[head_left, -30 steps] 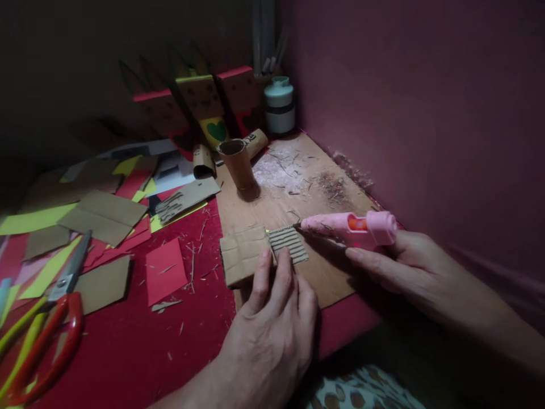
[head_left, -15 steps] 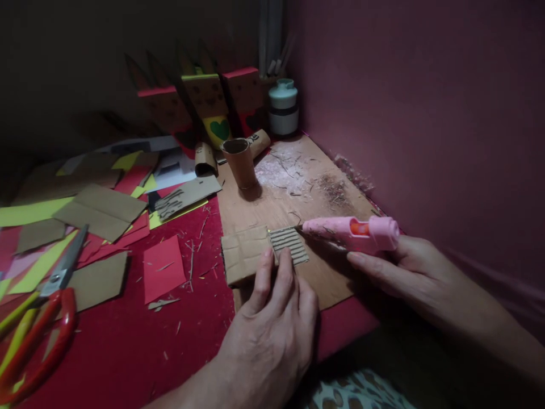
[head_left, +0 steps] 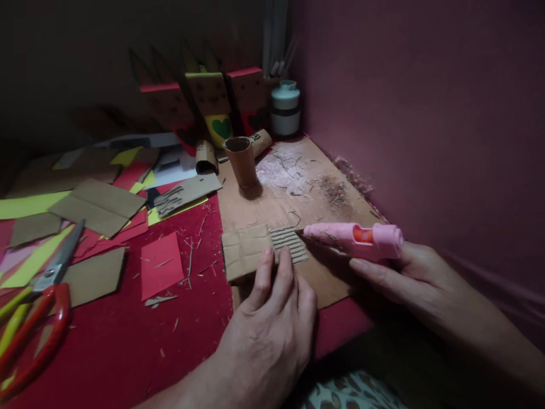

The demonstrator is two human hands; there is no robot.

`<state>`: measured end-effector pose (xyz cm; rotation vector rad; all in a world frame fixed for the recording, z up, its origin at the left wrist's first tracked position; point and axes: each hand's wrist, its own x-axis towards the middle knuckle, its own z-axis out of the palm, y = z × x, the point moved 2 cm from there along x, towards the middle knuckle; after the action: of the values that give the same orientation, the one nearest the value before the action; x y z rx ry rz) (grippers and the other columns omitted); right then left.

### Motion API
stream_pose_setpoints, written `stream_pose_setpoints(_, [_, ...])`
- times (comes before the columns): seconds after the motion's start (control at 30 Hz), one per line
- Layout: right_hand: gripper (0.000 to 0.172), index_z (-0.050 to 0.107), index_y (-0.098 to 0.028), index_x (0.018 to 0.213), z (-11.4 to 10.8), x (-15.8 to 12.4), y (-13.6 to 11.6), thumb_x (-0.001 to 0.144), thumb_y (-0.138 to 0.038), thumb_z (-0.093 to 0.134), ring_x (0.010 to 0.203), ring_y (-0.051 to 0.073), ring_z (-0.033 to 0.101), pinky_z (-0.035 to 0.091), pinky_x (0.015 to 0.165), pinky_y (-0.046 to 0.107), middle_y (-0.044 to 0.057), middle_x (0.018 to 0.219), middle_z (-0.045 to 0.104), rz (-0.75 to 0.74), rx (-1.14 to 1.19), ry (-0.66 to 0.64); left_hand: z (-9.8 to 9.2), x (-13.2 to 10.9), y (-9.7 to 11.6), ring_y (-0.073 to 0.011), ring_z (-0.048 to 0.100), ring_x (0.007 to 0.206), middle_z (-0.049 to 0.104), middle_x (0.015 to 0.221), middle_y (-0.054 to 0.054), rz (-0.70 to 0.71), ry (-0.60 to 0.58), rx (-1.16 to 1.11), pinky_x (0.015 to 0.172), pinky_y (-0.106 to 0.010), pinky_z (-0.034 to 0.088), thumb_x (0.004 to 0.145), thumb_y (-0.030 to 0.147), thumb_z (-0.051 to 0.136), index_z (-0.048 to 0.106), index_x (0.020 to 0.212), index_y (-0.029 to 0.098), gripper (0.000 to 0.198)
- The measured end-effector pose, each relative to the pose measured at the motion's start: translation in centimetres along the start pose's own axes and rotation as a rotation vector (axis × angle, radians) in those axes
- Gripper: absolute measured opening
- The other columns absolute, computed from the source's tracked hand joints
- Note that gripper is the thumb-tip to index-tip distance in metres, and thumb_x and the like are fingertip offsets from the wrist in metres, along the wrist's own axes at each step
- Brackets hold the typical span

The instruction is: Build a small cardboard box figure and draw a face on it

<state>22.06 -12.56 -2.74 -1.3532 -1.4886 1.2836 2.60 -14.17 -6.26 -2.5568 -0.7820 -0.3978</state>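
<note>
My right hand (head_left: 409,278) is closed round a pink glue gun (head_left: 340,236), its nozzle at the upper right corner of a small piece of corrugated cardboard (head_left: 292,241) with bare ridges. That piece lies on a wooden board (head_left: 327,272), joined to or touching a folded brown cardboard box (head_left: 244,253) on its left. With index and middle fingertips, my left hand (head_left: 272,329) presses down on the ridged piece and the box edge; its thumb is hidden. Behind them, an upright brown cardboard tube (head_left: 241,163) stands on the board.
Orange-handled scissors (head_left: 53,278) lie at the left by cardboard and paper scraps (head_left: 97,204). A red paper (head_left: 162,264) rests on the red cloth (head_left: 136,352). Cardboard figures (head_left: 210,99) and a pale green-lidded jar (head_left: 285,108) stand at the back. A wall (head_left: 417,113) borders the right.
The glue gun's nozzle has shifted slightly down and right at the ridged piece's corner. My left hand keeps pressing in the same place. The view has moved a little.
</note>
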Motion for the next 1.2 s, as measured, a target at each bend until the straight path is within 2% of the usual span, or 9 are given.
stream_pose_setpoints(0.4, [0.037,0.067,-0.033,0.132,0.1,0.1,0.1,0.095,-0.037,0.064,0.136,0.028,0.056,0.042,0.117,0.044,0.001,0.142,0.064,-0.016,0.013,-0.003,0.1,0.1,0.0,-0.0446,0.058,0.123,0.072,0.102,-0.024,-0.002,-0.006,0.031,0.118,-0.06,0.024,0.086,0.015,0.046,0.065,0.108,-0.003,0.034])
stream_pose_setpoints(0.7, [0.038,0.067,-0.035,0.132,-0.1,-0.5,0.2,0.094,-0.039,0.066,0.137,0.025,0.055,0.04,0.119,0.038,-0.001,0.142,0.064,0.031,0.03,-0.005,0.0,0.1,0.0,-0.0454,0.057,0.125,0.071,0.102,-0.022,0.002,-0.026,0.011,0.119,-0.06,0.022,0.085,0.015,0.048,0.064,0.109,-0.003,0.034])
stream_pose_setpoints(0.97, [0.045,0.062,-0.037,0.137,0.1,-0.9,0.5,0.092,-0.043,0.066,0.136,0.025,0.056,0.046,0.115,0.034,-0.002,0.145,0.061,0.07,0.122,-0.002,0.0,0.1,0.0,-0.0454,0.056,0.125,0.07,0.102,-0.023,0.004,-0.028,0.031,0.12,-0.061,0.021,0.086,0.014,0.045,0.064,0.109,-0.003,0.035])
stream_pose_setpoints(1.2, [0.045,0.064,-0.039,0.134,0.1,-1.1,0.6,0.09,-0.038,0.07,0.136,0.027,0.056,0.045,0.116,0.039,-0.003,0.142,0.063,0.084,0.147,0.008,0.0,0.2,0.0,-0.0457,0.057,0.124,0.071,0.101,-0.021,0.01,-0.036,0.025,0.119,-0.061,0.021,0.086,0.016,0.047,0.065,0.109,-0.002,0.034])
